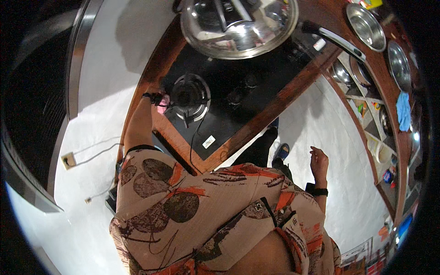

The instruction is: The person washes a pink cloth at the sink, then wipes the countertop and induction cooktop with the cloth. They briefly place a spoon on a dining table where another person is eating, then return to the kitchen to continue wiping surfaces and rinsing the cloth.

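My left hand (158,98), mostly dark in shadow, is at a pink cloth (164,104) beside the left burner (190,98) of a black gas cooktop (223,120). Its fingers are hard to make out, so the grip is unclear. On the right my right hand (319,163) hangs over the pale floor, holding nothing, its fingers loosely apart and a dark band at the wrist. Across the far part of the cooktop sits a large steel pan with a domed lid (240,37), its long black and silver handle (337,43) pointing right.
A brown wooden counter edge (275,103) frames the cooktop. On the right counter are a steel bowl (366,27), another steel vessel (399,65) and a blue cloth (403,110), above open shelves with kitchenware. A wall socket (68,161) with a plugged cable is at left.
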Motion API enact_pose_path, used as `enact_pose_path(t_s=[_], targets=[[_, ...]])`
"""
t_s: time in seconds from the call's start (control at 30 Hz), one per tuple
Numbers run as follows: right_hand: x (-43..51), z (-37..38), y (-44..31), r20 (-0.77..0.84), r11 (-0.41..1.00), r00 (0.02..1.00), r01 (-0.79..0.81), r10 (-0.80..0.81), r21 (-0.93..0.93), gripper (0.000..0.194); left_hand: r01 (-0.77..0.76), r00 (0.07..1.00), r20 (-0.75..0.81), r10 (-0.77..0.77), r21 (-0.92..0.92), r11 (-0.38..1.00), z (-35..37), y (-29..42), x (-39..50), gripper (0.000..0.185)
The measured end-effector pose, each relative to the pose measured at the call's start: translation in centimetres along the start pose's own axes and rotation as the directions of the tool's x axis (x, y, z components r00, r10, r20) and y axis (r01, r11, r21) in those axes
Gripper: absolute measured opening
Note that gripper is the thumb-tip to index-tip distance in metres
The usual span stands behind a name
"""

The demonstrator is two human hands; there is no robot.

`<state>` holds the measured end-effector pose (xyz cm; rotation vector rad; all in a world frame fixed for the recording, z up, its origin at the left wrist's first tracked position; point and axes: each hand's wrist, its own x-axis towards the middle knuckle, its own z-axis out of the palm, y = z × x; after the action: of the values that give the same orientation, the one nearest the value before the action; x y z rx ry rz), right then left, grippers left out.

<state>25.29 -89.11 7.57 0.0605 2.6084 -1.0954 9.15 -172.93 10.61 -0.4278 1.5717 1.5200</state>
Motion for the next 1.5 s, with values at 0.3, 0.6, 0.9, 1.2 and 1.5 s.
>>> enact_pose_path(t_s=[0.3, 0.6, 0.9, 1.2, 1.5], targets=[[0.0, -0.4, -0.8, -0.028, 0.994, 0.995, -0.093, 0.095, 0.057, 0.026, -0.142, 0.983, 0.138, 0.124, 0.127, 0.982, 1.9, 15.7, 14.0, 0.043], [0.8, -0.1, -0.9, -0.092, 0.997, 0.995, -0.041, 0.047, 0.072, 0.026, -0.161, 0.94, 0.326, 0.095, 0.18, 0.97, 10.8, 18.9, 22.1, 0.047], [0.5, 0.8, 0.0, -0.067, 0.992, 0.997, 0.052, -0.044, 0.118, 0.024, -0.087, 0.991, 0.135, 0.015, 0.548, 0.832, 23.0, 11.9, 19.5, 0.05], [-5.0, -4.3, 7.3, -0.122, 0.996, 0.989, 0.086, -0.083, 0.016, 0.024, -0.26, 0.906, -0.3, 0.297, 0.159, 0.952, 31.8, 8.4, 10.8, 0.036], [-9.6, -3.8, 13.8, -0.371, 0.972, 0.902, -0.234, 0.22, 0.005, 0.019, -0.281, -0.422, -0.402, 0.813, 0.91, 0.304, 23.4, 13.1, 7.5, 0.026]])
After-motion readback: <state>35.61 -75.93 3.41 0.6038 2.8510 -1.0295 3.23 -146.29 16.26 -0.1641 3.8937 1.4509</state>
